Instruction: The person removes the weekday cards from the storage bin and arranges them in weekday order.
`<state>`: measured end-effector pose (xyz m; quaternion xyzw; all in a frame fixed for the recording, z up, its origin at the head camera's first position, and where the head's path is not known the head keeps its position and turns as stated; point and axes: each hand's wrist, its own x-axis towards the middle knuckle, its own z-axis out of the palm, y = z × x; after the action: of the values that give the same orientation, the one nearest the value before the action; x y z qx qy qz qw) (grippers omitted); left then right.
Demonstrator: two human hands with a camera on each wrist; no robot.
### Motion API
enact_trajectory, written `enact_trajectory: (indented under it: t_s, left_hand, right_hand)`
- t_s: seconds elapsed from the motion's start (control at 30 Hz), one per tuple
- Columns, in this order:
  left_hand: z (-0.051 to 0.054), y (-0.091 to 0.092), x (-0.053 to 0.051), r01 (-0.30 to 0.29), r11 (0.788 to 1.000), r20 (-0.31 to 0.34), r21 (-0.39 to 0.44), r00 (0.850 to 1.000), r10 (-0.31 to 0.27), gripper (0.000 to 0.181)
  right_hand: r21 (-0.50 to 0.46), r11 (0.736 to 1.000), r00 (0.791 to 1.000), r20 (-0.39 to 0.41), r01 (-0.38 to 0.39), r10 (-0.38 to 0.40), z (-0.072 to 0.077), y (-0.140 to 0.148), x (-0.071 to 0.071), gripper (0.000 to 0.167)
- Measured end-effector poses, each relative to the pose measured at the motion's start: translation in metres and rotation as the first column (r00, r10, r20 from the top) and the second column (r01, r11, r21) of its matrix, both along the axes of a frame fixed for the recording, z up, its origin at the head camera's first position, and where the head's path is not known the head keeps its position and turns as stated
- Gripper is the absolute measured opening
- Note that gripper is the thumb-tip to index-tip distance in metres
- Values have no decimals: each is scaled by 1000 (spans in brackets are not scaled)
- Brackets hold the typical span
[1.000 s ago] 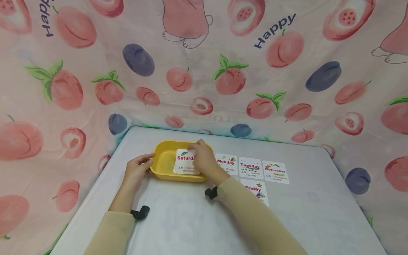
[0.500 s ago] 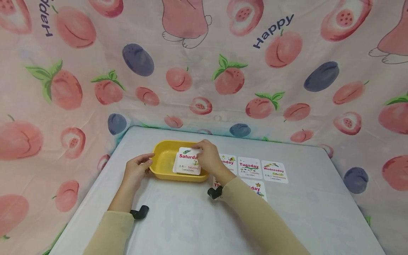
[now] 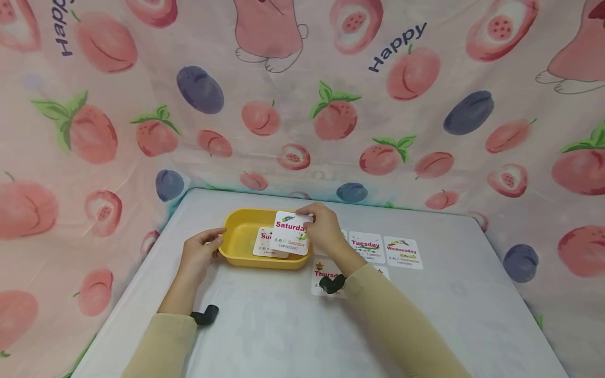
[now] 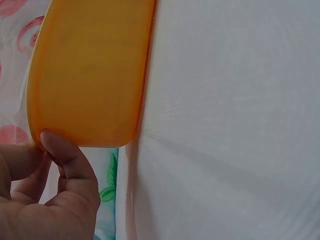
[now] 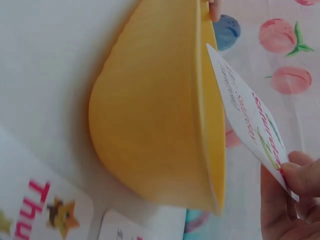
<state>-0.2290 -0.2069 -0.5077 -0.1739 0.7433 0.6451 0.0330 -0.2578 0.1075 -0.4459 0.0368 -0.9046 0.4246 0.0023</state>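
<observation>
Between thumb and fingers my right hand pinches the edge of a white Saturday card, raised over the right end of a yellow plastic basin. In the right wrist view the Saturday card is tilted beside the basin's rim. A Sunday card lies in the basin, partly covered by the raised card. At the basin's left end my left hand grips the rim; the left wrist view shows its thumb and fingers pinching a corner of the wall.
Right of the basin lie day cards in two rows: one mostly hidden behind my hand, then Tuesday and Wednesday; in front, Thursday and another partly behind my sleeve. A fruit-printed cloth hangs behind the white table.
My right hand has lifted the Saturday card up and to the right, which uncovers the Sunday card beneath. The left hand stays on the basin rim.
</observation>
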Motion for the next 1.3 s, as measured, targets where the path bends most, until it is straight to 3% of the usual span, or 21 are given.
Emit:
enact_trajectory:
  t_s: [0.67, 0.9, 1.3]
  left_hand:
    - [1, 0, -1, -8, 1000, 14, 3, 1000, 8, 36]
    - [2, 0, -2, 3, 1000, 14, -8, 1000, -2, 36]
    - [1, -2, -2, 15, 1000, -1, -23, 1000, -15, 36]
  right_hand:
    - [88, 994, 998, -25, 62, -60, 6, 96, 35, 40]
    - [126, 986, 994, -46, 107, -102, 0, 131, 49, 41]
    - [207, 964, 985, 5, 167, -172, -9, 183, 71, 40]
